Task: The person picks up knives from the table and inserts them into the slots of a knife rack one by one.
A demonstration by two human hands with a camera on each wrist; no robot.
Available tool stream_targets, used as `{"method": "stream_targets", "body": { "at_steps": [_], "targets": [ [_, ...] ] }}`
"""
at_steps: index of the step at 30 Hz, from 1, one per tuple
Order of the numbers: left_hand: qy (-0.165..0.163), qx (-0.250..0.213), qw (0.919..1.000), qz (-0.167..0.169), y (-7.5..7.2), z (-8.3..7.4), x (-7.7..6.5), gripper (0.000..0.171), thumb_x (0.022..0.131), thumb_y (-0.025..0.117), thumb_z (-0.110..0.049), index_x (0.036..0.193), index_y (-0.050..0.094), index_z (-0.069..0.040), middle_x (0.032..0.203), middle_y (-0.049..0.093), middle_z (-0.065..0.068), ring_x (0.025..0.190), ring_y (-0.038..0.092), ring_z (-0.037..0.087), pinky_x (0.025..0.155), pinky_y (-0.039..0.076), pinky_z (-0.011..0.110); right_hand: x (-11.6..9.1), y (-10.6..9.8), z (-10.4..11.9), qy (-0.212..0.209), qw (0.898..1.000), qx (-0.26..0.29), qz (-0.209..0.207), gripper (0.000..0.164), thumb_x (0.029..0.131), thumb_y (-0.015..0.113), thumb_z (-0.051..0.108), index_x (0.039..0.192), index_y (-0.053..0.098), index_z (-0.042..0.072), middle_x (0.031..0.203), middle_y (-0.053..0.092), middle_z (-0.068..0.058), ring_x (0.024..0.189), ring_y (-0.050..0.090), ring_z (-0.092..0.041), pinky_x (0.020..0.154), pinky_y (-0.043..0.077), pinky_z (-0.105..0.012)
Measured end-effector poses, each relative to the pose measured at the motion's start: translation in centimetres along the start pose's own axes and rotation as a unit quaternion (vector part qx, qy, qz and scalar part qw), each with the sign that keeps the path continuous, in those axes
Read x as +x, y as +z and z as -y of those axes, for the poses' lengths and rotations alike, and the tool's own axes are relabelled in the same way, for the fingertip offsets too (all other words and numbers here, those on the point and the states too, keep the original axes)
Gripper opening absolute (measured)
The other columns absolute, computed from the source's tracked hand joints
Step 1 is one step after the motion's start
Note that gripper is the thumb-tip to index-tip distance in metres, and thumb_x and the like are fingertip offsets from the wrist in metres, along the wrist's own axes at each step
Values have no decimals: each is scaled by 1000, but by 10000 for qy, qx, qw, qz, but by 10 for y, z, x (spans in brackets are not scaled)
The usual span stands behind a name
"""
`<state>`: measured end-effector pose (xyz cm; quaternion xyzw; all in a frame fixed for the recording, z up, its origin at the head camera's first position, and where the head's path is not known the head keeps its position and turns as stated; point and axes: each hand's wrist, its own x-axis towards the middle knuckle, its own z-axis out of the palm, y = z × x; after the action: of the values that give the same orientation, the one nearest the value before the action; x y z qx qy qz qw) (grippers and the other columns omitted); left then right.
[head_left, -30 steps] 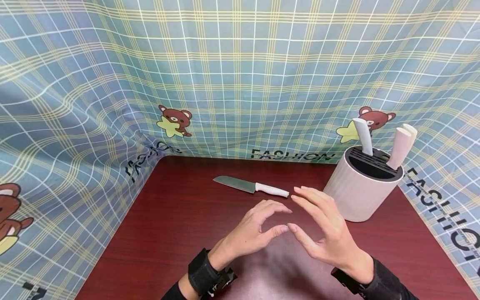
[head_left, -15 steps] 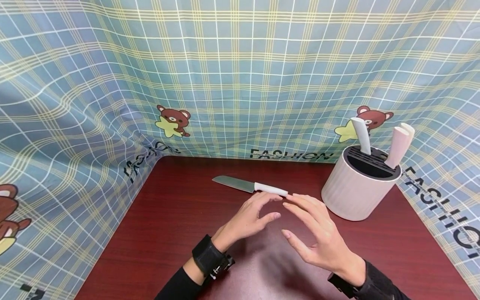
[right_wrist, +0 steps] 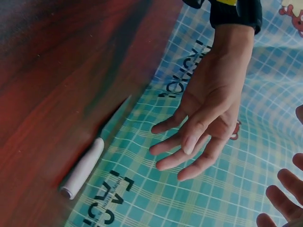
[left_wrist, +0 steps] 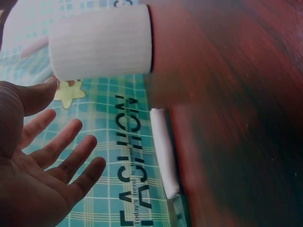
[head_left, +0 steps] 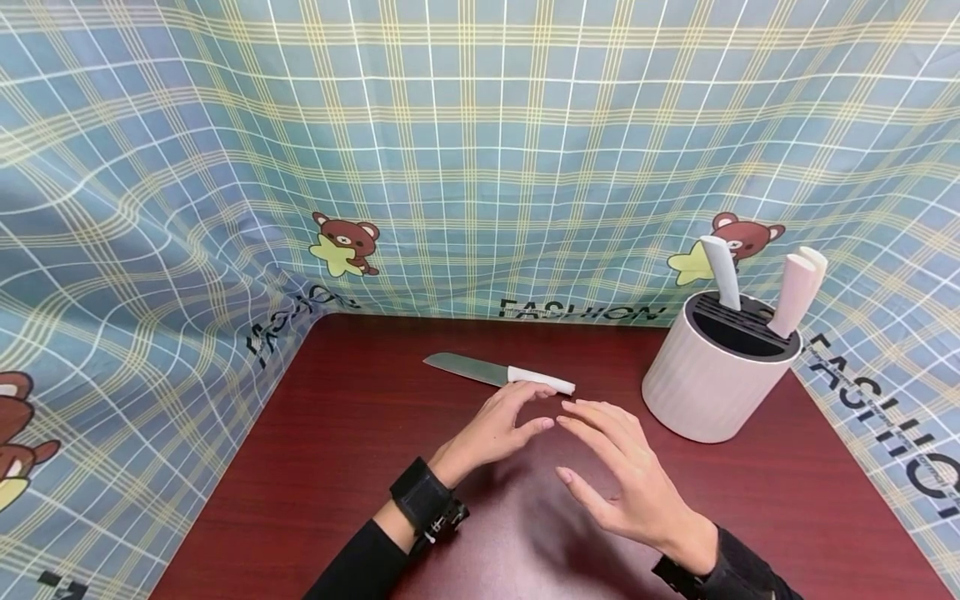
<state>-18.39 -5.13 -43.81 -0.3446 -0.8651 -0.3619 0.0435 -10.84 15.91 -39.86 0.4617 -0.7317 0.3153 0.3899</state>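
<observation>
A kitchen knife (head_left: 468,367) with a broad steel blade and a white handle (left_wrist: 163,153) lies flat on the dark red table. My left hand (head_left: 491,433) hovers in front of it with loosely bent fingers, overlapping the handle's lower edge in the head view; the right wrist view shows this hand (right_wrist: 208,113) apart from the knife. To its right, my right hand (head_left: 630,475) hangs above the table, fingers spread and thumb apart. Both hands hold nothing. A white ribbed knife block (head_left: 708,387) stands upright at the right, beyond my right hand.
Several handles rise from the block's black slotted top: a pale blue one (head_left: 722,271), a pink one (head_left: 792,296) and a cream one behind it. Plaid cloth (head_left: 480,167) with printed bears and lettering encloses the table's (head_left: 322,467) back and sides.
My left hand has moved forward toward the knife handle. My right hand has shifted slightly left and nearer my body, and its thumb has drawn away from the left thumb. The knife stays put.
</observation>
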Motion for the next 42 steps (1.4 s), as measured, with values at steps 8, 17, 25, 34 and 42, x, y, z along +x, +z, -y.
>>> {"method": "stream_targets", "body": {
  "at_steps": [8,17,25,34,42],
  "targets": [
    [-82,341,9993,95,7,15,17,41,101,64,-28,138,57,-13,138,63,2,133,57,19,110,48,39,-12,8,-1,146,9997,51,197,49,96,68,32,126,66,-6,134,64,-19,123,58,-34,123,27,-34],
    [-267,482,9980,325,11,24,24,43,101,63,-25,140,56,-10,139,64,5,132,57,21,111,47,41,-31,17,1,403,9986,63,348,50,95,69,33,129,65,-3,134,65,-16,122,58,-32,123,26,-32],
    [-357,972,9934,498,15,32,34,43,101,63,-28,141,54,-16,135,64,7,129,58,23,117,41,46,-39,21,0,514,9977,9,443,51,95,70,34,130,65,-2,134,65,-14,122,58,-32,122,26,-31],
    [-421,1385,9878,574,20,35,41,40,100,64,-25,138,57,-16,130,66,9,120,61,24,104,48,42,-42,24,0,417,9982,-33,435,51,95,69,35,129,65,-4,134,65,-15,121,59,-32,124,24,-31],
    [-458,1765,9808,693,25,38,46,40,101,63,-23,139,56,-16,131,65,5,126,60,22,112,44,41,-48,26,0,464,9974,-65,555,51,94,70,34,132,64,1,135,64,-14,120,58,-34,124,24,-31]
  ]
}}
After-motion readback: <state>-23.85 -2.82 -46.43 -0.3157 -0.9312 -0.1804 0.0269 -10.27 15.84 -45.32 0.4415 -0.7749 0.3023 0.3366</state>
